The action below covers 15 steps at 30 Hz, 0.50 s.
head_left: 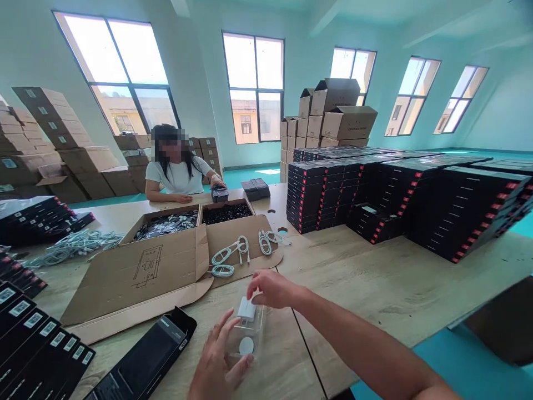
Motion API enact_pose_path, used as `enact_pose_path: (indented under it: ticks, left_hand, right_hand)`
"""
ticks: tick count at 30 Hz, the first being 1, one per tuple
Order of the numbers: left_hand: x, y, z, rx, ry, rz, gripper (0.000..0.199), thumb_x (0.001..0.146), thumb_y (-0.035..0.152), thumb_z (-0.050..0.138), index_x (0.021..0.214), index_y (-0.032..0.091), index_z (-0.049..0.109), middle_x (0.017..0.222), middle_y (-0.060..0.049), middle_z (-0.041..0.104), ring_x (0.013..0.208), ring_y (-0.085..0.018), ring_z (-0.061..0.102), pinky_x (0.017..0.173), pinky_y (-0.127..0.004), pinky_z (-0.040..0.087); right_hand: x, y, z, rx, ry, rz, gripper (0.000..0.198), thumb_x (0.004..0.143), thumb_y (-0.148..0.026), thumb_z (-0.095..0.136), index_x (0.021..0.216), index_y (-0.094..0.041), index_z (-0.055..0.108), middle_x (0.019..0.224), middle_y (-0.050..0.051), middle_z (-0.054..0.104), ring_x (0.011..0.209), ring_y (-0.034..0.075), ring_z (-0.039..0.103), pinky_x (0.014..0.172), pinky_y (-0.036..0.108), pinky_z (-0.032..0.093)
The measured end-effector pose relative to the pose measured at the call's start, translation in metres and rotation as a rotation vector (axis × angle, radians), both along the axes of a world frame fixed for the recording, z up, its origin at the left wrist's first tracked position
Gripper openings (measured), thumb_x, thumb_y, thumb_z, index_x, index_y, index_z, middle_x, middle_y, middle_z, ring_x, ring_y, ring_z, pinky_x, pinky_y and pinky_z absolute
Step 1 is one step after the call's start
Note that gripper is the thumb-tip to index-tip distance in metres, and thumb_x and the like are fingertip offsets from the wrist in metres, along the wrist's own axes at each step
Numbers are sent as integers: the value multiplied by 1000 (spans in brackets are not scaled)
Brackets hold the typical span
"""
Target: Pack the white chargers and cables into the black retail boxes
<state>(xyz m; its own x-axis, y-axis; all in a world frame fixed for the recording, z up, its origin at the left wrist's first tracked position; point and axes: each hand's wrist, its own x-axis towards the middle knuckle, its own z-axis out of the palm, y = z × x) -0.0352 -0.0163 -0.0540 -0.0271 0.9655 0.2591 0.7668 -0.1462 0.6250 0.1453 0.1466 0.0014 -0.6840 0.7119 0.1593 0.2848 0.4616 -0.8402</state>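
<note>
A clear plastic tray (259,328) rests on the table in front of me. In its upper part sits a white charger plug (246,309), and a round white disc (246,346) shows in the lower part. My left hand (216,355) grips the tray from the left, thumb at the near end and fingers along the side. From the right, my right hand (272,289) reaches over the far end, its thumb and fingers pinched at the plug's top edge. To the left lies a black box (145,355) with its end flap raised.
Coiled white cables (225,256) lie on a cardboard flap (166,278) beyond my hands. Open cartons (166,222) hold small packed parts. Black boxes stand stacked at right (466,211) and near left (37,339). A person (179,166) sits across, a hand on a dark stack.
</note>
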Motion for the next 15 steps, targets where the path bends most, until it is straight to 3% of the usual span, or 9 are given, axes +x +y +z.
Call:
enact_pose_path:
  ticks: [4,8,10,15]
  left_hand:
    - [1,1,3,-37,-139,49,60,73,30,74,132,26,62,150,-13,58,140,-35,51,116,-57,42]
    - [2,0,4,-77,-246,85,80,67,30,80,142,24,52,146,-14,61,136,-36,54,114,-56,43]
    - [2,0,-4,-69,-275,112,83,65,26,80,143,24,52,146,-15,61,135,-38,55,113,-57,44]
    - [-1,6,-36,102,-205,144,86,62,24,79,144,24,52,142,-17,63,132,-41,58,110,-59,46]
  right_hand:
    - [-18,-25,-6,274,-90,284,31,48,-4,84,60,-32,78,60,-6,53,63,14,51,61,27,36]
    - [-39,-33,-14,634,-193,447,22,54,-16,86,48,-30,71,51,-5,51,55,14,48,55,28,31]
    - [-44,-34,-14,767,-233,461,20,59,-25,86,49,-27,68,57,-4,60,54,14,51,53,28,32]
    - [-35,-46,-11,876,-293,349,21,56,-24,88,60,-23,67,74,-1,73,61,16,59,57,29,38]
